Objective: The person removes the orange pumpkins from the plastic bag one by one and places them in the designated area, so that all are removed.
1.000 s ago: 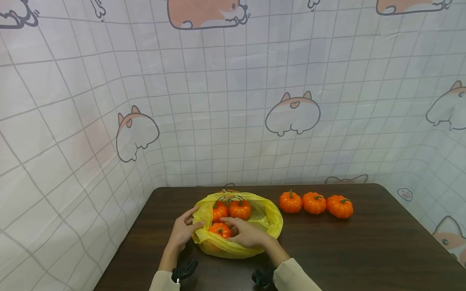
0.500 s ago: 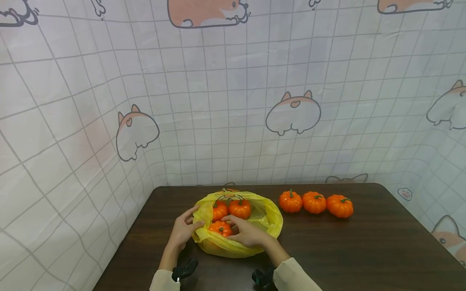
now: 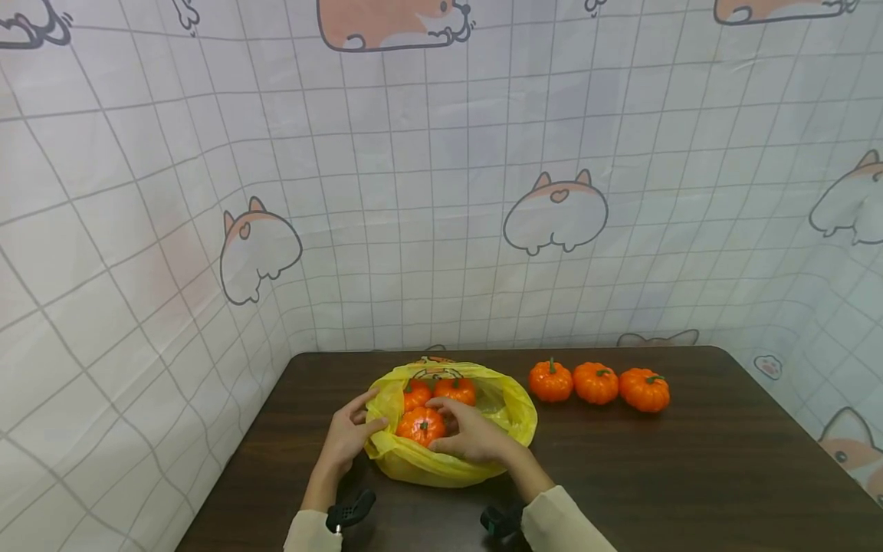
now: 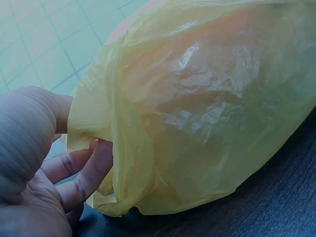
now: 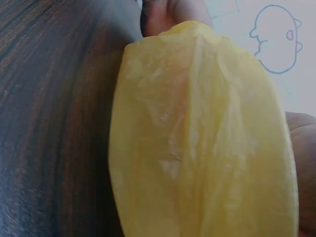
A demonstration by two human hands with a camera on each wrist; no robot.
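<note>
A yellow plastic bag [image 3: 441,469] lies with its mouth spread on the dark table. Inside it, the right hand [image 3: 476,435] grips an orange pumpkin [image 3: 419,426] from its right side, thumb in front and fingers behind. Two more pumpkins, one at the left [image 3: 416,395] and one beside it [image 3: 455,391], sit behind that one in the bag. The left hand [image 3: 348,437] pinches the bag's left rim; in the left wrist view its fingers [image 4: 94,173] curl behind the yellow film. In the right wrist view the bag [image 5: 197,148] hides most of the right hand.
Three pumpkins stand in a row at the back of the table, right of the bag: one nearest it [image 3: 550,382], a middle one [image 3: 596,384] and a right one [image 3: 645,390]. A white gridded cloth [image 3: 428,291] with cartoon dogs hangs behind and beside the table [image 3: 621,475].
The right hand has risen slightly, and the front pumpkin in the bag has come up with it, now covering more of the pumpkins behind. The left hand keeps its place on the rim.
</note>
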